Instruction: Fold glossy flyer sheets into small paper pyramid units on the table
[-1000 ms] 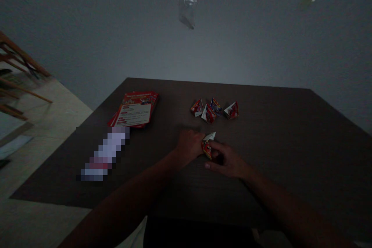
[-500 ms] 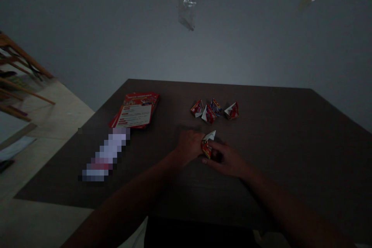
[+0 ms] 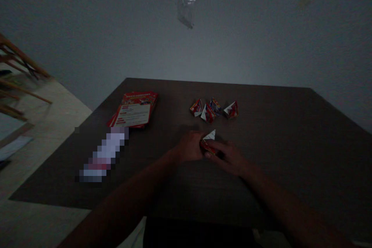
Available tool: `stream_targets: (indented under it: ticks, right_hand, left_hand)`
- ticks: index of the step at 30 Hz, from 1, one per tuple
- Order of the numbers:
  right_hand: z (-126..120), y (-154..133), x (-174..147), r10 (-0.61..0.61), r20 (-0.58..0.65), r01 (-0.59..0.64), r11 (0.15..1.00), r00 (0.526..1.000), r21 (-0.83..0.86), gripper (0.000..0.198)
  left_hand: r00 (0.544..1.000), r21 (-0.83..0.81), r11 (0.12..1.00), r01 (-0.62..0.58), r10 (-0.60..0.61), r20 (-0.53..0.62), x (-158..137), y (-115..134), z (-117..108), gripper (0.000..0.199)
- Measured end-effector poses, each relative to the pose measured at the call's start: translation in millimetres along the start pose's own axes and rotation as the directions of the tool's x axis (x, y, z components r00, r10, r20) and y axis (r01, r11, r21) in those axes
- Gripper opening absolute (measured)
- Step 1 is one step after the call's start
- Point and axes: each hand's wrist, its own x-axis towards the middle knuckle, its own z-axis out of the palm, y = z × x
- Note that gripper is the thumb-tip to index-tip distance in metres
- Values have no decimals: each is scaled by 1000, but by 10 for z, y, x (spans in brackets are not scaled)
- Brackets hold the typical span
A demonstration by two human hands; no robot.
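At the left edge of the frame, wooden furniture legs [image 3: 26,91] stand on the pale floor [image 3: 66,102]. Further right, on the left part of the dark worktop [image 3: 162,110], a blurred-out pale strip [image 3: 109,149] lies just below a slightly fanned stack of red-and-white leaflets [image 3: 135,114].

Just below the middle of the frame, the left hand [image 3: 190,145] is curled, its fingers closed around the left side of a folded paper [image 3: 209,135], though their tips are hidden. That paper sits between both hands, its white point up and its red part low. Beyond it, at centre right, are four folded shapes [image 3: 208,114], three bunched together and the rightmost one a little apart. The right hand [image 3: 231,159] has its fingers pinching the paper's lower right side, with the thumb near its bottom edge.

The paper could crease in the wrong place or tear if both hands press unevenly. A loosened left grip might let the fold spring open. In this dim light a misaligned edge would be easy to miss, and a forward reach could knock the bunched shapes.
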Motion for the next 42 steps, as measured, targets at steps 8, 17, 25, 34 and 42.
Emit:
stream_targets:
  ticks: [8,17,25,34,42]
  right_hand:
    - [-55,31,1,-9,29,6,994,1000,114,28]
    - [-38,68,-55,0,-308,34,994,952,105,20]
    - [-100,44,-40,184,-366,-46,934,912,355,49]
    - [-74,120,-7,333,-287,-140,835,898,532,30]
    - [-68,93,28,399,-313,-178,816,862,550,24]
  left_hand:
    - [975,-150,967,-205,216,59,-29,-73,-31,23]
    - [985,-121,987,-103,118,123,-21,-44,39,34]
    - [988,-307,950,62,-14,154,-51,33,-7,42]
    - [966,-388,909,153,-55,252,-66,40,31,40]
    - [961,-335,923,187,-101,257,-83,32,34,47]
